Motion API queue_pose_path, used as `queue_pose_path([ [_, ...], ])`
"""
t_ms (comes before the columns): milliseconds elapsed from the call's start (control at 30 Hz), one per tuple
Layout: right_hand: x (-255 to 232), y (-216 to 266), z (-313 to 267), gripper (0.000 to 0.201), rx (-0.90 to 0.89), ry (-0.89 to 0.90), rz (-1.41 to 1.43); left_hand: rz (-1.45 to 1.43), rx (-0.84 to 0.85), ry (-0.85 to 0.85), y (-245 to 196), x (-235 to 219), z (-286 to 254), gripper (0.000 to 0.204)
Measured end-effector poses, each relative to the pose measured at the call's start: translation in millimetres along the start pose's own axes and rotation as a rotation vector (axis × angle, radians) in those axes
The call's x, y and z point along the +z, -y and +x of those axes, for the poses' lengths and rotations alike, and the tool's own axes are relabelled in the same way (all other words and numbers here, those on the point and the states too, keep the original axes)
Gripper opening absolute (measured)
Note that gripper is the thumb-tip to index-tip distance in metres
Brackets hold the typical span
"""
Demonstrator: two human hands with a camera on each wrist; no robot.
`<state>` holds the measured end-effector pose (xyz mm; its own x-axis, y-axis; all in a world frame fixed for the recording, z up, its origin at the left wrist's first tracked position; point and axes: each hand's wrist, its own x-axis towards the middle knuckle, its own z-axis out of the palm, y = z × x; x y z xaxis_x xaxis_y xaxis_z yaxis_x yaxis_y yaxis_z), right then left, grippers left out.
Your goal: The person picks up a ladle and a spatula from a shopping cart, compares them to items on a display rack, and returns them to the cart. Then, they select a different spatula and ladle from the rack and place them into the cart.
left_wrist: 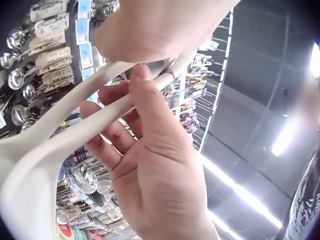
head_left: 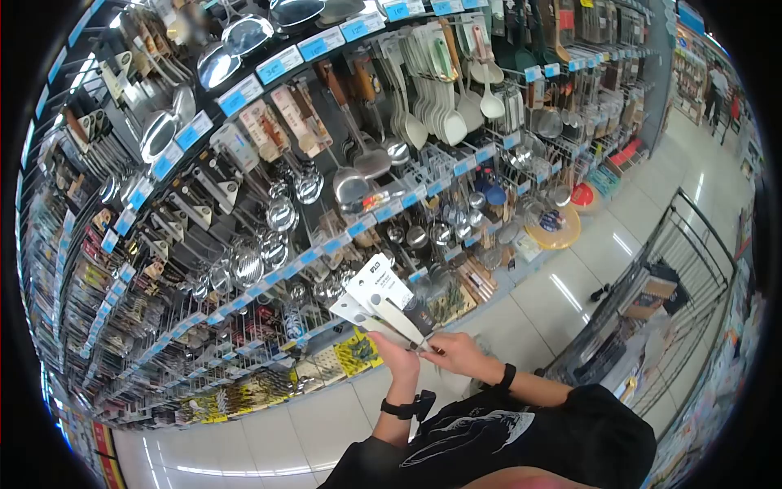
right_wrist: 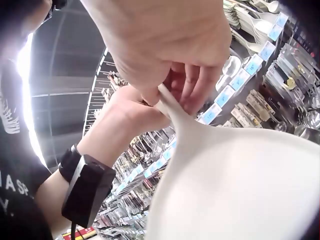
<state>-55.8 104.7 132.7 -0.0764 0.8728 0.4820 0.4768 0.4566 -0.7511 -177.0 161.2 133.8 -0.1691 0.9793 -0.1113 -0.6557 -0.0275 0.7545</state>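
In the lower middle of the head view, both hands meet on a bundle of white kitchen utensils point(head_left: 381, 308) with a white card label on top, held up in front of the shelves. The left hand point(head_left: 399, 359) grips the handles from below, its fingers curled round them; in the left wrist view those fingers point(left_wrist: 107, 145) wrap two pale handles point(left_wrist: 95, 117) that run from the upper middle down to the lower left of the frame. The right hand point(head_left: 456, 352) pinches the handle ends just beside the left hand, the two hands touching. In the right wrist view the right hand's fingers point(right_wrist: 192, 87) close on a thin white stem that widens into a broad white spoon bowl point(right_wrist: 240, 185) filling the lower right. Each wrist wears a black band point(head_left: 399, 407). Behind, racks of ladles and spoons point(head_left: 285, 204) with blue price tags fill the left and centre. A wire shopping cart point(head_left: 676, 277) stands at the right, on the pale tiled floor point(head_left: 562, 285)
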Motion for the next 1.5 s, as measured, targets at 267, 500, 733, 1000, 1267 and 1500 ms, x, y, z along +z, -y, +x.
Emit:
queue_pose_path([
  [267, -81, -81, 111, 0.016, 0.223, -0.157, 0.698, 0.145, 0.190, -0.203, 28, 87, 109, 0.044],
  [500, -170, -120, 229, 0.022, 0.052, -0.416, 0.291, 0.247, 0.265, -0.150, 48, 100, 142, 0.049],
  [733, -190, -138, 281, 0.030, -0.006, -0.475, 0.217, 0.287, 0.246, -0.207, 54, 99, 171, 0.042],
  [1000, -184, -149, 326, 0.024, -0.042, -0.517, 0.321, 0.347, 0.280, -0.208, 64, 112, 183, 0.047],
  [1267, -185, -155, 341, 0.022, -0.064, -0.502, 0.294, 0.248, 0.153, -0.176, 78, 113, 181, 0.054],
  [1500, -186, -169, 343, 0.023, -0.095, -0.515, 0.439, 0.277, 0.178, -0.134, 80, 110, 182, 0.052],
])
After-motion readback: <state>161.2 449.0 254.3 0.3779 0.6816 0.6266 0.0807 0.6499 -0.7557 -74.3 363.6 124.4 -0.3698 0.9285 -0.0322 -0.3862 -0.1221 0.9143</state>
